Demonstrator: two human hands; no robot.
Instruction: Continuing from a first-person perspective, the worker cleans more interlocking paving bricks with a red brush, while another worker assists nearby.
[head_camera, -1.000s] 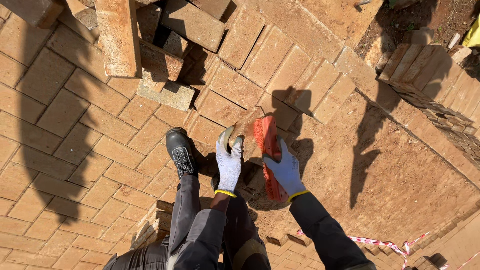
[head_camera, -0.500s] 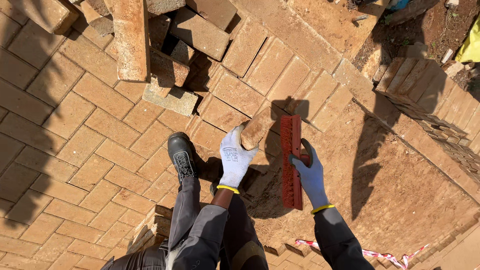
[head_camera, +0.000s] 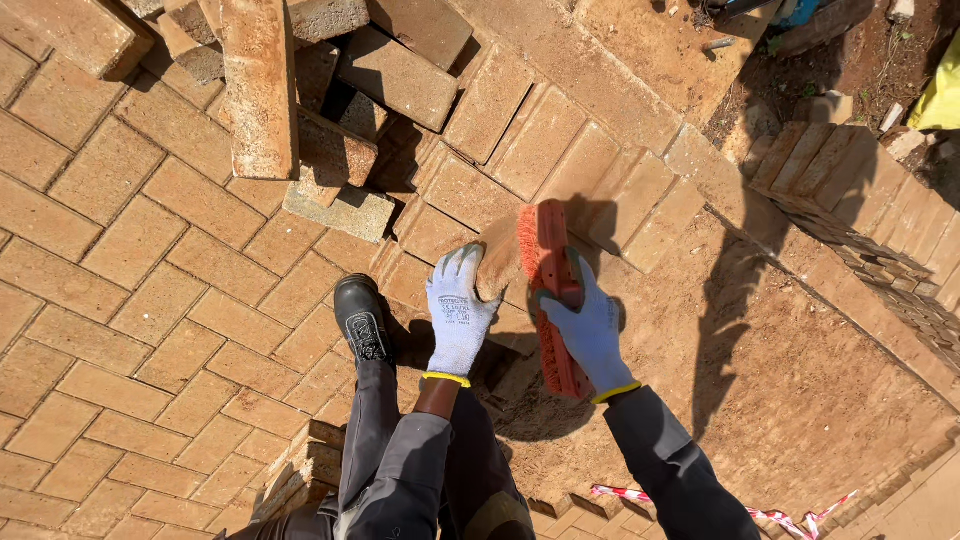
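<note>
Swung upward since half a second ago: red-bristled hand brush (head_camera: 552, 300), gripped in right hand (head_camera: 590, 330), bristles against paver brick (head_camera: 498, 258) clasped by left hand (head_camera: 457, 318) above sand bed (head_camera: 800, 370). Possible slip of brick onto black boot (head_camera: 362, 318) under brushing pressure.

Counted: two pale knit-gloved hands, left (head_camera: 458, 318) and right (head_camera: 590, 335); one long red-bristled hand brush (head_camera: 552, 298); one tan paving brick (head_camera: 499, 257) held up; one black work boot (head_camera: 362, 318); one strip of red-and-white barrier tape (head_camera: 770, 512) (loose bricks piled beyond, number unclear).
</note>
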